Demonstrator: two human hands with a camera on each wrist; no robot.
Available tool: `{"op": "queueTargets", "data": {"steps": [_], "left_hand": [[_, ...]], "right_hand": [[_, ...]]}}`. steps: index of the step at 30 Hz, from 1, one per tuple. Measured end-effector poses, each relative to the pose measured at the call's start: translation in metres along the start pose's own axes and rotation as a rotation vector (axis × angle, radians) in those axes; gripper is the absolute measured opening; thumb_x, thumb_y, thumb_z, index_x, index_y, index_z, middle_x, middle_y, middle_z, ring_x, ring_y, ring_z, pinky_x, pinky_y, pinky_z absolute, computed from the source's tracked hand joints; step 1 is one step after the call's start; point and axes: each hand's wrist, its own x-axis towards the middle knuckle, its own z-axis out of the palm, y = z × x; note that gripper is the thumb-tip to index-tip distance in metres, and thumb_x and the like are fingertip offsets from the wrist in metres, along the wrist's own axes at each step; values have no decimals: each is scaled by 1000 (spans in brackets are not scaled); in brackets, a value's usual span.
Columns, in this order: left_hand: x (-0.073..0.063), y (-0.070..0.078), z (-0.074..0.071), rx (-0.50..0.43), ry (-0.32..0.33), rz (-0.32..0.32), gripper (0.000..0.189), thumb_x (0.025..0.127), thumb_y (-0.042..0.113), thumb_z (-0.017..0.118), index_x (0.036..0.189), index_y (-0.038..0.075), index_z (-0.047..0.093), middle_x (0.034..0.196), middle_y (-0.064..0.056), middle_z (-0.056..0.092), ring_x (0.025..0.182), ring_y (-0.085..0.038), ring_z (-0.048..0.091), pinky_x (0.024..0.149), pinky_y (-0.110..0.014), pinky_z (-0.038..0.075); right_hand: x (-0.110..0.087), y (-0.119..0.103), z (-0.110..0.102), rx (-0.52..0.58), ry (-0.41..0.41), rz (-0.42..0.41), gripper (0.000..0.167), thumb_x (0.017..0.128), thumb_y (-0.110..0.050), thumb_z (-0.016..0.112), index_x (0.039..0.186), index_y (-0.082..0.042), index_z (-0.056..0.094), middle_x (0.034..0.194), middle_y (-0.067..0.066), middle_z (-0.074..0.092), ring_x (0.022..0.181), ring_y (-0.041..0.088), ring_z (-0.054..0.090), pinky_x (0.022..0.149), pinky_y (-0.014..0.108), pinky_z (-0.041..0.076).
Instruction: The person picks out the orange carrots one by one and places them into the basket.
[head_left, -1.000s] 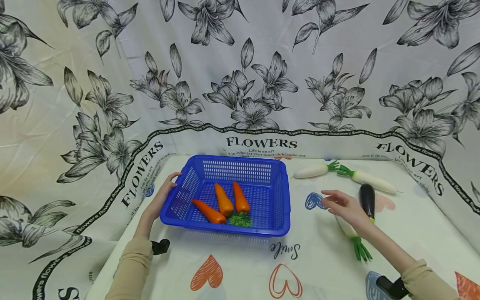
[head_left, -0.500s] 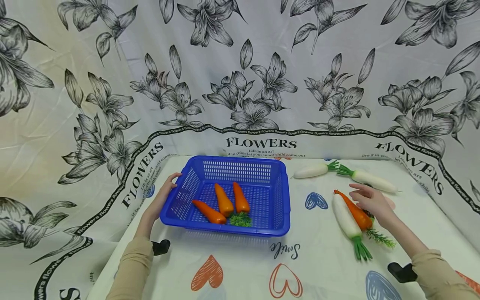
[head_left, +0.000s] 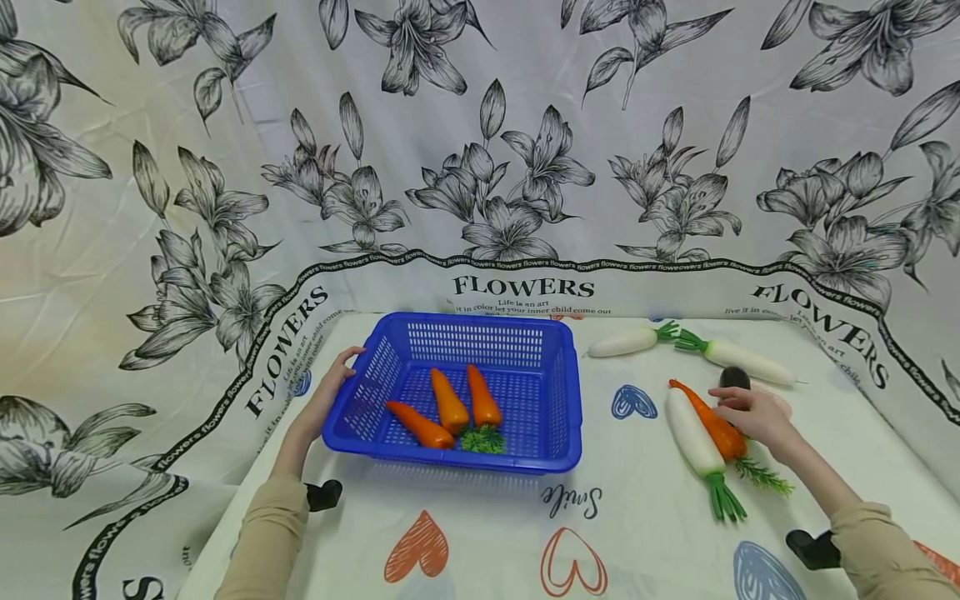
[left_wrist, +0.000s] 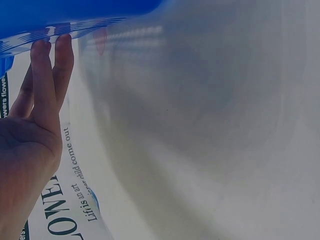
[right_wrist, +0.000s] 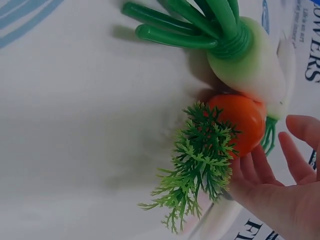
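My left hand [head_left: 328,393] touches the left side of a blue plastic basket [head_left: 570,392]. In the left wrist view its fingers [left_wrist: 45,85] are extended, the tips against the basket's edge. Inside the basket lie three carrots, one of them a lighter orange carrot [head_left: 447,404], with leafy green tops [head_left: 482,439]. On the right, my right hand [head_left: 761,417] is beside a carrot [head_left: 718,429], its fingers along the carrot's far side and the thumb apart in the right wrist view. A white radish [head_left: 693,433] lies against that carrot. Behind the hand shows a dark eggplant [head_left: 735,378], mostly hidden.
Farther back on the white tablecloth [head_left: 487,533] lie two more radishes, a left radish [head_left: 622,342] and a right radish [head_left: 753,364], their green tops nearly meeting. A flower-printed curtain [head_left: 480,167] hangs behind and at the sides.
My right hand has moved right and slightly down, from left of the eggplant to beside the carrot, which has come into view. The left hand and basket stay in place.
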Motion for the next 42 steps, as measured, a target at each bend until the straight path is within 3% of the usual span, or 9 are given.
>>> {"op": "queueTargets", "data": {"steps": [7, 14, 22, 27, 35, 42], "left_hand": [[1, -1, -1, -3, -4, 0, 50, 98, 26, 22, 148, 25, 16, 154, -15, 12, 130, -39, 29, 101, -49, 29], [1, -1, -1, -9, -9, -6, 50, 98, 27, 22, 148, 26, 16, 154, -16, 14, 129, -38, 31, 98, -45, 32], [3, -2, -1, -10, -7, 2, 50, 99, 26, 22, 148, 25, 16, 154, -15, 14, 130, -38, 30, 101, -49, 29], [3, -2, -1, -5, -3, 10, 49, 98, 26, 23, 147, 24, 18, 153, -14, 15, 129, -37, 30, 99, -43, 30], [4, -2, -2, -15, -9, 9, 50, 98, 25, 23, 147, 23, 17, 151, -16, 18, 125, -36, 34, 92, -34, 35], [4, 0, -1, -22, -3, -11, 50, 97, 26, 23, 147, 24, 17, 153, -14, 15, 127, -37, 33, 94, -37, 34]], "right_hand": [[-1, -3, 5, 12, -58, 4, 47, 91, -15, 58, 128, 12, 48, 119, 37, 53, 102, 41, 56, 68, 26, 47], [-4, -5, 12, 7, -104, 54, 46, 90, -15, 57, 129, 8, 49, 123, 40, 47, 107, 46, 50, 70, 29, 46], [-5, -1, 15, 46, -125, 78, 54, 92, -27, 59, 133, 6, 46, 128, 40, 44, 110, 47, 50, 71, 29, 47], [-6, 1, 16, 58, -135, 94, 59, 90, -31, 61, 134, 6, 45, 126, 39, 46, 107, 41, 54, 69, 27, 49], [-9, 5, 18, 122, -142, 115, 64, 90, -33, 62, 135, 7, 42, 125, 38, 46, 87, 15, 58, 65, 27, 49], [-10, 4, 18, 132, -149, 114, 63, 91, -32, 61, 136, 7, 41, 125, 39, 45, 87, 15, 59, 66, 27, 50]]}}
